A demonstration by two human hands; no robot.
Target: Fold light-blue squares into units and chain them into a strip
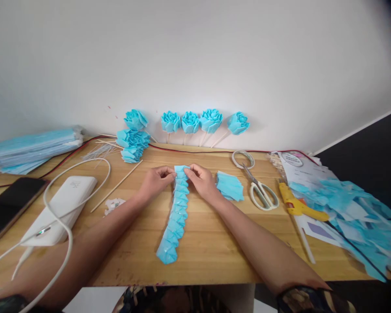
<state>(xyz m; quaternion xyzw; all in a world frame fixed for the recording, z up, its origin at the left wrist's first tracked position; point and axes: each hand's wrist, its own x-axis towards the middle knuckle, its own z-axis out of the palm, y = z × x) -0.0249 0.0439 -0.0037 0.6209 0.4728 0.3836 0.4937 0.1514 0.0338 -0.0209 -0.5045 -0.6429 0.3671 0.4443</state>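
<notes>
A long strip of overlapping folded blue pieces runs from the middle of the table toward its front edge. My left hand pinches the left side of the strip's far end. On the opposite side, my right hand grips the same end between thumb and fingers. To the right of my right hand lies a small stack of blue rectangular pieces. A thin wooden stick and some white scraps lie left of my left hand.
Blue flowers on sticks lean along the wall. Scissors, a tape roll, a yellow glue gun and blue scraps lie right. Left are a power bank, a phone and stacked blue masks.
</notes>
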